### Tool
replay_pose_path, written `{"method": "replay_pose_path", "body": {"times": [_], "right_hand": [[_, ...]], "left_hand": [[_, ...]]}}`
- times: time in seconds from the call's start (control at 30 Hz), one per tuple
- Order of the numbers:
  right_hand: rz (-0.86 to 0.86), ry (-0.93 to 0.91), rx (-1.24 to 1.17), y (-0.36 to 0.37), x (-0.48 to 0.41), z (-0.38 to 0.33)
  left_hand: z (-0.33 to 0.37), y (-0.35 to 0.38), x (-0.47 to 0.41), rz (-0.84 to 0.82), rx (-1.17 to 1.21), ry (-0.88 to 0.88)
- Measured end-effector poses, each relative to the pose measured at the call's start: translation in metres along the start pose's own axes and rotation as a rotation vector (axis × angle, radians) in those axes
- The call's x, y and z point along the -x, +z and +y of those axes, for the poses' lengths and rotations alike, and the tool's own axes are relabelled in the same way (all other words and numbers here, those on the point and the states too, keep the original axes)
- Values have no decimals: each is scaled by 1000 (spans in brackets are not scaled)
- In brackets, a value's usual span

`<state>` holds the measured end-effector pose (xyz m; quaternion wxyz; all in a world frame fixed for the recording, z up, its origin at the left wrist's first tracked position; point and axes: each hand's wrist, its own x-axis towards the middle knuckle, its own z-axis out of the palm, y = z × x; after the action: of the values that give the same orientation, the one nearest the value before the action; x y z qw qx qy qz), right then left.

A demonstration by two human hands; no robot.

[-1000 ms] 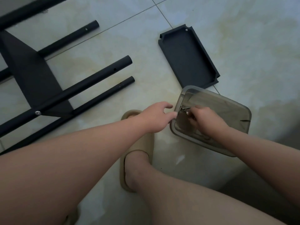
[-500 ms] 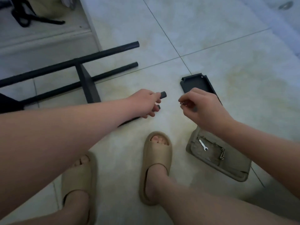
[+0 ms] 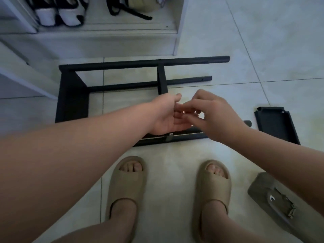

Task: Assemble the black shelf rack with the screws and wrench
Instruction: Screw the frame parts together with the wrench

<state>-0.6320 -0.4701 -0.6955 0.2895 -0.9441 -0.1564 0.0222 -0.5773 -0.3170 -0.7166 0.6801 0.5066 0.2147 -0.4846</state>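
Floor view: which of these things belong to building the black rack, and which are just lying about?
Belonging to the job: black rack frame; loose black shelf panel; grey tray of metal hardware; left hand and right hand, meeting above the frame.

Lying about: black-and-white shoes and black strap in the white cabinet; tan slippers, merely worn.

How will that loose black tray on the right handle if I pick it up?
The black tray looks like thin rigid sheet with raised rims, so probably stiff and fairly light. Lying flat on the tile floor, it would likely slide, not roll or tip.
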Motion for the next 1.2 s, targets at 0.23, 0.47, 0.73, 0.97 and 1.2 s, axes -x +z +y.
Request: {"method": "replay_pose_path", "body": {"times": [0.23, 0.47, 0.73, 0.97, 1.2], "right_hand": [[-115, 125, 23, 49, -10, 22], [-315, 178, 85, 76, -7, 38], [-312, 211, 71, 83, -15, 48], [-372, 159, 132, 84, 25, 45], [-213, 99, 157, 97, 70, 50]], "left_hand": [[-4, -53, -36, 477, -263, 169], [-20, -77, -62, 312, -788, 158], [-26, -78, -68, 269, -927, 269], [-48, -72, -59, 93, -1011, 208], [-70, -72, -49, -156, -905, 38]]}}
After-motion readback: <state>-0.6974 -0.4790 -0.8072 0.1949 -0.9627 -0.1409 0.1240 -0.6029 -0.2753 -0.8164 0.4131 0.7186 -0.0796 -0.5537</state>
